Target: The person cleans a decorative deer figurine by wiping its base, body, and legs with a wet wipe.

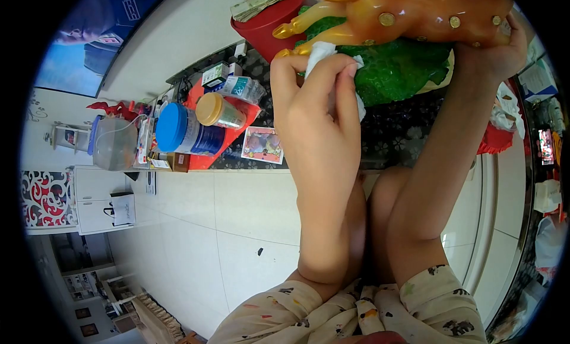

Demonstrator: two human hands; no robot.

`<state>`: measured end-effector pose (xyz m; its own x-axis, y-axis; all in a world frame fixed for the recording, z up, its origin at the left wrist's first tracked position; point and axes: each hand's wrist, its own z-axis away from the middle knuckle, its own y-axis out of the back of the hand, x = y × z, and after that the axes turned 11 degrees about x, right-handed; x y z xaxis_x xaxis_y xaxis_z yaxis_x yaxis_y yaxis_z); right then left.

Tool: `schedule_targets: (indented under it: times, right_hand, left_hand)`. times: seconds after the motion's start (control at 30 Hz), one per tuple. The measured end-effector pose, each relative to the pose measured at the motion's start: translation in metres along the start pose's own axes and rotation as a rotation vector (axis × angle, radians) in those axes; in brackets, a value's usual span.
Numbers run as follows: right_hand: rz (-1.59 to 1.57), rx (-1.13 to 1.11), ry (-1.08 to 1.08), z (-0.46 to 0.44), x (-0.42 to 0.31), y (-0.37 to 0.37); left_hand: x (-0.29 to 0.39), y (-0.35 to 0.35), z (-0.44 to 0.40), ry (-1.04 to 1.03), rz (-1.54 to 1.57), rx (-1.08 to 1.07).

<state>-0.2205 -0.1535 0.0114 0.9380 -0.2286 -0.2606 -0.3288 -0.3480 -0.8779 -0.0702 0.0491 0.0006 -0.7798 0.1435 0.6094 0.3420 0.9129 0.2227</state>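
Observation:
A glossy orange animal figurine (415, 17) with gold hooves and gold coin shapes lies on its side across the top of the view, partly cut off by the edge. My left hand (317, 100) is closed around a crumpled white tissue (321, 51), close by the figurine's gold-tipped legs. Fingers of my right hand (504, 53) wrap around the figurine's right end. Just under the figurine is a shiny green leaf-shaped piece (398, 73); whether they are joined I cannot tell.
On the dark floral countertop (392, 136) are a blue-lidded tub (178, 128), a jar with a tan lid (219, 111), a picture card (263, 145) and a red bucket (267, 29) topped with banknotes. Red and white plastic bags (499, 130) lie right. A screen (89, 41) hangs upper left.

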Motion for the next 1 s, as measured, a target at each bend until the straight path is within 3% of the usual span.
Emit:
schedule_targets:
  times: [0.1,0.37,0.6,0.77,1.0]
  right_hand:
    - [0.119,0.050,0.086,0.001,0.000,-0.003]
    - [0.015,-0.037,0.158,0.021,0.014,-0.011]
    - [0.319,0.276,0.169,-0.004,0.001,-0.001]
    - [0.279,0.217,0.127,-0.003,0.000,-0.003]
    - [0.262,0.164,0.077,-0.009,-0.004,0.003]
  left_hand:
    - [-0.003,0.003,-0.003,-0.070,-0.020,-0.046]
    - [-0.010,0.005,-0.008,-0.224,-0.076,-0.089]
    - [-0.011,0.003,-0.007,-0.223,-0.062,-0.085]
    - [-0.013,0.004,-0.008,-0.223,-0.023,-0.076]
    - [-0.003,-0.005,-0.003,-0.078,-0.005,0.137]
